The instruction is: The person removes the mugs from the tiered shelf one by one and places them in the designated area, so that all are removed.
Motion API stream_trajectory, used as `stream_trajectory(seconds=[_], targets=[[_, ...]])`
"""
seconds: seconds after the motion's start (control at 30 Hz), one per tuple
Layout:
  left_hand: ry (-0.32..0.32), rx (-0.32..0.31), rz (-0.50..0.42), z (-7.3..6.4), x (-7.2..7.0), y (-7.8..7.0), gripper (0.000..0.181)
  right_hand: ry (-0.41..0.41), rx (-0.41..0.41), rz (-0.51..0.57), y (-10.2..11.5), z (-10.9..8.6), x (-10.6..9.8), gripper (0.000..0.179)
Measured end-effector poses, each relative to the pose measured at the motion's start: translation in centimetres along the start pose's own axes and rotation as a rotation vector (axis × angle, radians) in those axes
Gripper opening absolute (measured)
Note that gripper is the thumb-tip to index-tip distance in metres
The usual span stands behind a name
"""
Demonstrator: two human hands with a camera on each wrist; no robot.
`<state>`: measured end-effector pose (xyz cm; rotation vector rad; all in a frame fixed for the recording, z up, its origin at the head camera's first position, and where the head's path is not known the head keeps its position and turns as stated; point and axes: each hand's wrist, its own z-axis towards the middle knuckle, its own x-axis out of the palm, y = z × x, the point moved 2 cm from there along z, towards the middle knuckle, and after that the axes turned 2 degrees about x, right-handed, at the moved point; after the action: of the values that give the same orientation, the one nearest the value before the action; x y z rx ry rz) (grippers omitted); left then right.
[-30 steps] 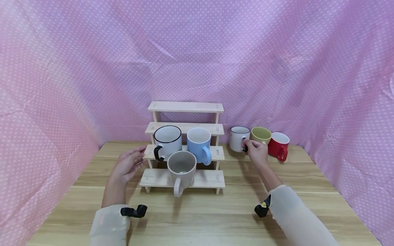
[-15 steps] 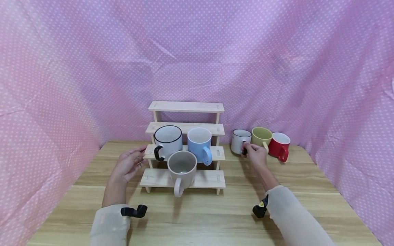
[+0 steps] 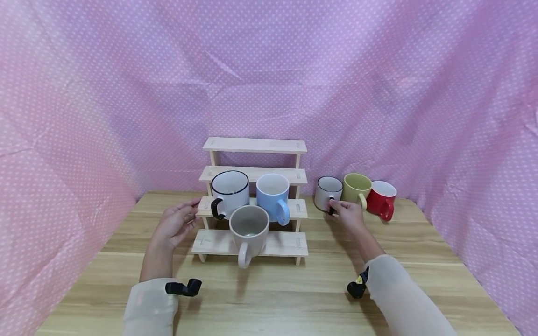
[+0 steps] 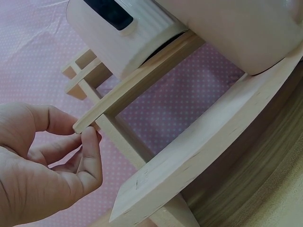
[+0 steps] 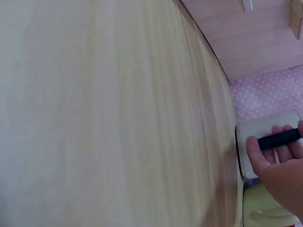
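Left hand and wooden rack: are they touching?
Touching: the left wrist view shows the left hand pinching the wooden rack at a board's end.

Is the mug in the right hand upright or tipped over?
Upright: the white mug has its mouth facing up in the head view.

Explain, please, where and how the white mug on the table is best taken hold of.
Probably by its black handle, from the front: on the white mug, the handle faces the person, where the right hand pinches it. The green mug stands close at its right, so a grip round the body looks tighter there.
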<state>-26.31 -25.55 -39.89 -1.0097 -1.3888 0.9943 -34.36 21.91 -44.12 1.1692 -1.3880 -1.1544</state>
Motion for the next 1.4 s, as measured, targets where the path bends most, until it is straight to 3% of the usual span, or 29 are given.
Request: stream_trajectory(seconds=[0.17, 0.6, 0.67, 0.9, 1.07, 1.2, 1.4], targets=[[-0.005, -0.013, 0.003, -0.1, -0.1, 0.0, 0.045, 0.091, 0.025, 0.01, -0.3, -0.2, -0.2, 0.036], [0.0, -0.009, 0.02, 0.1, -0.1, -0.1, 0.049, 0.167, 0.015, 0.025, 0.2, -0.5, -1.4, 0.031], [0.001, -0.008, 0.022, 0.1, -0.1, -0.1, 0.049, 0.162, 0.024, -0.021, 0.3, -0.5, -1.6, 0.034], [0.0, -0.01, 0.022, 0.1, -0.1, -0.1, 0.049, 0.056, -0.021, -0.4, 1.8, -0.9, -2.4, 0.051], [-0.001, -0.012, 0.024, 0.2, -0.1, -0.2, 0.049, -0.011, -0.088, -0.56, 3.6, -2.0, -2.6, 0.049], [-0.003, -0.015, 0.032, 0.2, -0.1, -0.2, 0.05, -0.001, -0.136, -0.582, 4.8, -2.6, -2.2, 0.046], [0.005, -0.014, 0.04, 0.2, -0.1, -0.1, 0.051, 0.089, -0.242, -0.586, 5.7, -3.2, -1.1, 0.041]])
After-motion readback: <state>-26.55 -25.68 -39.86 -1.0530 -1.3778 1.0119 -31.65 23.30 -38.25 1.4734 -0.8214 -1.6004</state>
